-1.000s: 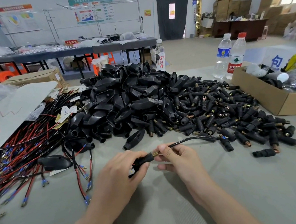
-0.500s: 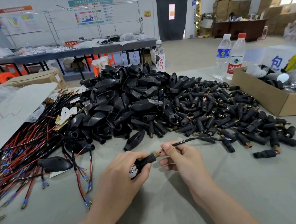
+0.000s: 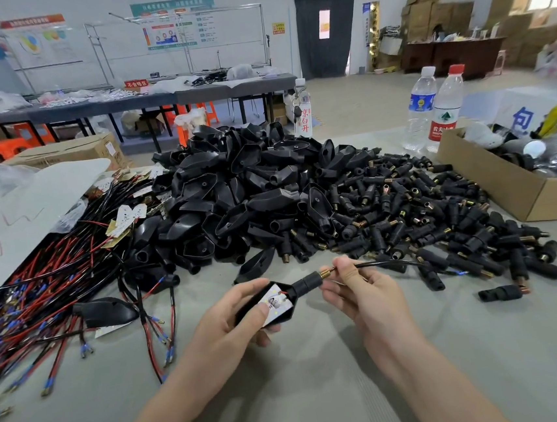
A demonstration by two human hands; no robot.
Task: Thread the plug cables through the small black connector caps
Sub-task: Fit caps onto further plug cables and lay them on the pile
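Black shell point(image 3: 246, 311) with brass-tipped connector cap point(image 3: 306, 282) is clasped by left grip point(image 3: 227, 329); black cable point(image 3: 389, 262) is pinched by right grip point(image 3: 367, 301).

Two water bottles point(image 3: 444, 111) near cardboard box point(image 3: 483, 172)

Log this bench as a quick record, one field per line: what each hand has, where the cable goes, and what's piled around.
left hand: grips black housing, white board inside
right hand: pinches cable beside the cap's brass end
connector cap: at the housing's neck, cable leaving its brass end
behind: pile of housings, loose caps
left side: red and black wires
right side: cardboard box, water bottles
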